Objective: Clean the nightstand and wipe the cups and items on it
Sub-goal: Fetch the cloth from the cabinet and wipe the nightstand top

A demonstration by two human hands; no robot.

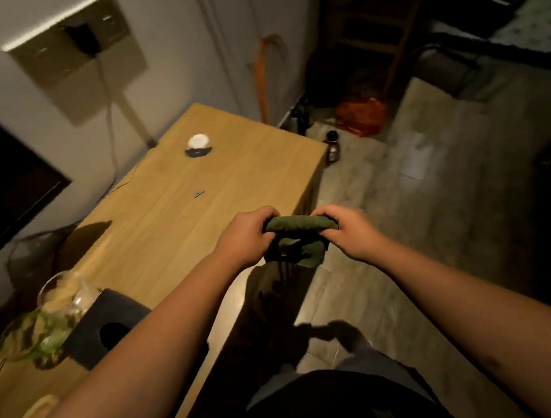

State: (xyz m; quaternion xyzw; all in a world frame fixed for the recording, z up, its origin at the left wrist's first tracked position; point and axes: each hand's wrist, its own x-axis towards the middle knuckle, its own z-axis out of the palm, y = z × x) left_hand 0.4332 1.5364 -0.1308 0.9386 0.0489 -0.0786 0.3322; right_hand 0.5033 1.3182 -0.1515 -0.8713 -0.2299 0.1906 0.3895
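Observation:
A dark green cloth [299, 238] is stretched between both hands just past the right edge of the wooden nightstand [183, 222]. My left hand [246, 237] grips its left end and my right hand [352, 232] grips its right end; a loose fold hangs below. On the nightstand a small white-topped item on a dark base [198, 145] sits near the far end. A clear glass jug [62, 298] and a green-tinted glass [40, 339] stand at the near left, blurred. Beside them sits a black box with a round hole [107, 327].
A cable hangs down the wall from a dark plug [84, 36] to the nightstand's back edge. On the floor to the right stand a small dark bottle [332, 145] and an orange bag [361, 116]. A wooden shelf [375, 23] and a bed [523, 24] lie farther back.

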